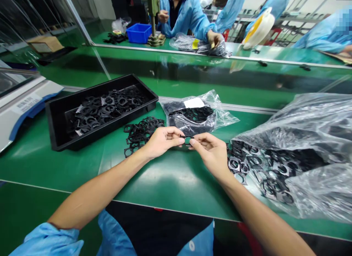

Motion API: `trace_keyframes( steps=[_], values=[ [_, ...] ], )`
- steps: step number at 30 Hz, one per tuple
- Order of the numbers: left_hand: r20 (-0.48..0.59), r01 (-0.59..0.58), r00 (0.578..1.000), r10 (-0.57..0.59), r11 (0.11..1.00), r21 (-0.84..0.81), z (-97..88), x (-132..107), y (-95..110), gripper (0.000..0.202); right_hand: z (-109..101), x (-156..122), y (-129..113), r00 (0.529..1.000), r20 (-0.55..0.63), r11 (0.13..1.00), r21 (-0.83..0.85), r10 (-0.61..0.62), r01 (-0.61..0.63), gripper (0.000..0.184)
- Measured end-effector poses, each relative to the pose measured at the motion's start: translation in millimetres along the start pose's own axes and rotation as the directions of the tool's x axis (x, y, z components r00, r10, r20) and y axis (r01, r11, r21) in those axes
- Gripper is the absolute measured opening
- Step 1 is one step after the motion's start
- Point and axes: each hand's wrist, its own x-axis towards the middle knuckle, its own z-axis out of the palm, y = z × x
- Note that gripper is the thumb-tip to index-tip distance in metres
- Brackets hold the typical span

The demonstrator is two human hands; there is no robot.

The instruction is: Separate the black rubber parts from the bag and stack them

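Observation:
Between my two hands, above the green table (165,182), is a small black ring-shaped plastic part (188,137). My left hand (164,140) pinches its left side between thumb and fingers. Its right side is gripped by my right hand (211,149) in the same way. Fingertips cover much of the part's edges. Just behind my left hand lies a loose pile of similar black parts (140,130). Beyond both hands sits an open clear plastic bag (218,120) with black parts in it and a white label (194,102).
At left stands a black tray (107,129) holding many ring parts. A large clear bag (310,127) spills parts (255,160) at right. A white and blue machine (30,102) borders the far left. Across the belt, a person in blue (189,14) handles a bag near a blue bin (139,33).

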Motion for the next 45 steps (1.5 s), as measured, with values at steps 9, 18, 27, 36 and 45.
trace_keyframes(
  steps=[9, 18, 27, 36, 45],
  values=[
    [0.025, -0.029, 0.999, 0.028, 0.999, 0.025, 3.0, -0.5, -1.2, 0.03, -3.7, 3.5, 1.0, 0.999, -0.012, 0.995, -0.085, -0.052, 0.051, 0.026],
    [-0.048, -0.112, 0.99, 0.129, 0.959, 0.261, 10.1, -8.7, -2.4, 0.01, -2.7, -0.1, 7.1, 0.993, -0.005, 0.979, -0.165, -0.121, 0.118, 0.019],
    [0.018, -0.2, 0.978, 0.207, 0.91, 0.364, 9.1, -7.0, -1.0, 0.011, -6.4, 0.5, 2.3, 0.959, 0.07, 0.893, -0.351, -0.276, 0.282, 0.013],
    [0.015, -0.186, 0.981, 0.193, 0.915, 0.358, 10.6, -8.3, 1.4, 0.015, -7.8, 1.6, 1.5, 0.944, 0.077, 0.875, -0.358, -0.321, 0.326, 0.009],
    [-0.028, -0.053, 0.998, 0.056, 0.995, 0.088, 10.0, -3.7, -3.4, 0.023, -5.8, 0.6, 0.0, 0.972, 0.073, 0.941, -0.244, -0.222, 0.234, 0.029]
  ],
)
